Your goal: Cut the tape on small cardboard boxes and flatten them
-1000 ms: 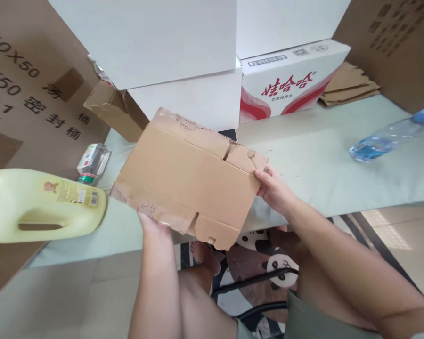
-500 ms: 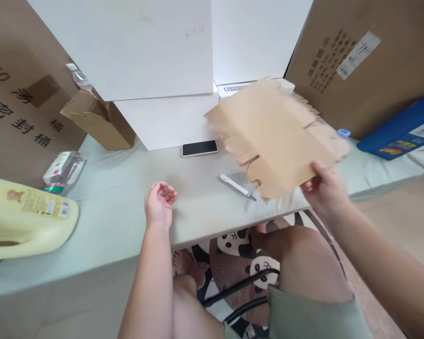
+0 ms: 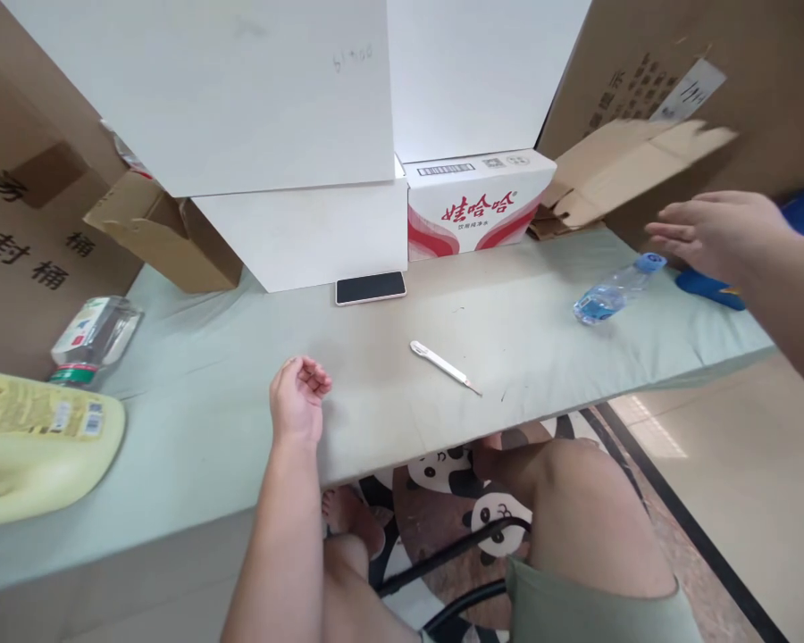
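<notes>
- The cardboard sheet (image 3: 633,170) is at the far right, slanting above the flattened pile (image 3: 556,232) beside the red-printed white box (image 3: 479,212); whether it touches the pile is hard to tell.
- The right hand (image 3: 727,234) is just beside the sheet, fingers stretched out together and apparently pinching nothing. A flat palm pressing evenly on the sheet would likely settle it better than a fingertip push.
- Its torn tabs could catch, so matching its edges with the pile and keeping it off the large carton (image 3: 777,71) behind seems wise.
- The clear bottle (image 3: 609,293) lies left of that hand, the blue container (image 3: 710,290) below it; a high wrist path should avoid knocking either.
- The left hand (image 3: 300,397) is at the near side, fingers loosely curled, holding nothing. It is best kept clear of the white knife (image 3: 442,364), whose tip points near and right.
</notes>
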`<action>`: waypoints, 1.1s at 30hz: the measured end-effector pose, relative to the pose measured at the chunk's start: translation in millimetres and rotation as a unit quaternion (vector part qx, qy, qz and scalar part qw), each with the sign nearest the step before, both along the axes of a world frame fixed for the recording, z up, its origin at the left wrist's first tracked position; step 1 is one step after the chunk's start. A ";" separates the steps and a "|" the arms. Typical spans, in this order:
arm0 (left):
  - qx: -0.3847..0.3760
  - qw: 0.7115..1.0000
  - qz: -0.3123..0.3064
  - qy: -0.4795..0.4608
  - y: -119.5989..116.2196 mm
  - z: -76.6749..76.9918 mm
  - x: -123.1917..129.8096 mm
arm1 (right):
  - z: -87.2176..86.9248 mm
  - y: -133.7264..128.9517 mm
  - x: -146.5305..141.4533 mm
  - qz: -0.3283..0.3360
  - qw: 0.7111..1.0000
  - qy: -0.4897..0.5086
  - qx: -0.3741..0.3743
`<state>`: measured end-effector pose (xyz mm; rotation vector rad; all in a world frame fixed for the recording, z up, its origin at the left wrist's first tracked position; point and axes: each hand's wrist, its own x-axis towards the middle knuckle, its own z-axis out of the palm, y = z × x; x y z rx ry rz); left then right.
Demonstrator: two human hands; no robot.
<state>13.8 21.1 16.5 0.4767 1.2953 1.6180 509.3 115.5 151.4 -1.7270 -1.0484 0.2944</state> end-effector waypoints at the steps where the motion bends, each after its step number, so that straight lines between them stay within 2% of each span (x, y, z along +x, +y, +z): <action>1: 0.000 1.000 -0.002 0.002 1.2 -0.6 0.0 | -2.0 -2.5 -11.8 0.015 0.998 0.049 -0.028; 4: 0.002 1.000 0.006 0.004 3.9 -1.8 -1.3 | -15.2 -23.6 -55.4 0.076 0.986 0.131 -0.073; 9: 0.002 1.000 0.022 -0.020 -4.0 0.4 -4.3 | -43.4 -49.0 -124.8 0.195 0.966 0.098 -0.135; 13: 0.031 0.999 0.022 -0.037 -18.6 3.4 -13.0 | -57.9 -47.6 -177.5 0.297 0.939 0.012 -0.175; 19: 0.058 0.995 0.046 -0.071 -37.2 7.8 -41.2 | -68.1 -37.9 -276.5 0.470 0.865 -0.086 -0.152; 22: 0.080 0.990 0.064 -0.098 -44.7 9.3 -55.6 | -77.0 -28.0 -339.2 0.537 0.821 -0.139 -0.136; 26: 0.083 0.980 0.073 -0.164 -51.1 13.1 -71.0 | -88.5 -5.2 -439.2 0.601 0.763 -0.220 -0.091; 31: 0.045 0.973 0.077 -0.215 -53.3 18.6 -85.9 | -85.0 39.4 -561.3 0.587 0.739 -0.327 0.048; 33: 0.038 0.968 0.088 -0.233 -54.6 19.7 -91.8 | -81.0 67.0 -598.2 0.566 0.748 -0.337 0.084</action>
